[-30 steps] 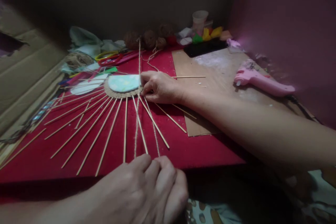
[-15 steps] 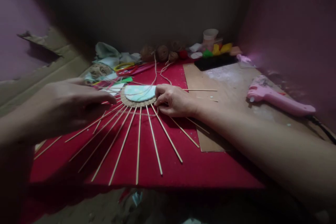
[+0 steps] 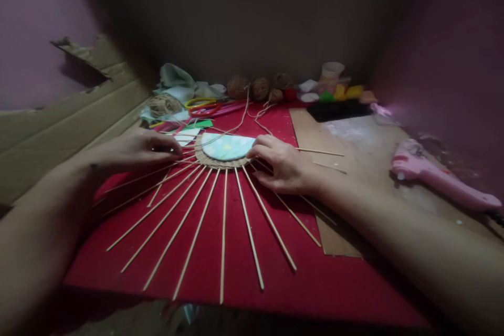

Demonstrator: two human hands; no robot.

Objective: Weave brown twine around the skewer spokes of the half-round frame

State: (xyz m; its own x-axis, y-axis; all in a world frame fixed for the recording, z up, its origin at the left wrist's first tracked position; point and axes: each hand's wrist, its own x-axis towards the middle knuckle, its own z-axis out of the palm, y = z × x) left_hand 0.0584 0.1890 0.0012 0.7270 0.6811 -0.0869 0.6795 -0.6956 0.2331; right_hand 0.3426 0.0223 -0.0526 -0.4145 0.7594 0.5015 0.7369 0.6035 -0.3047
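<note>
Panel of half-round, pale-blue fabric (image 3: 224,146), just one, lies in the head view, its rim of woven beige twine (image 3: 200,160); at least eight pale wooden sticks (image 3: 224,231) fan nearward. Right hand (image 3: 281,165), fingers bent, is at its right edge; left hand (image 3: 153,151), half-curled, near its left; either grip, I cannot tell. Behind: four round, brown twine balls (image 3: 260,88).

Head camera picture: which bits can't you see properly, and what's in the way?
Head view, hidden: the right end of the woven band, behind the right grip.
Head view, too dim: whether the left grip pinches anything; shadow hides it.
Head view, cut off: the black cord of the pink glue gun, by the right edge.
Head view, too small and blurred: what the cup at the back holds.
</note>
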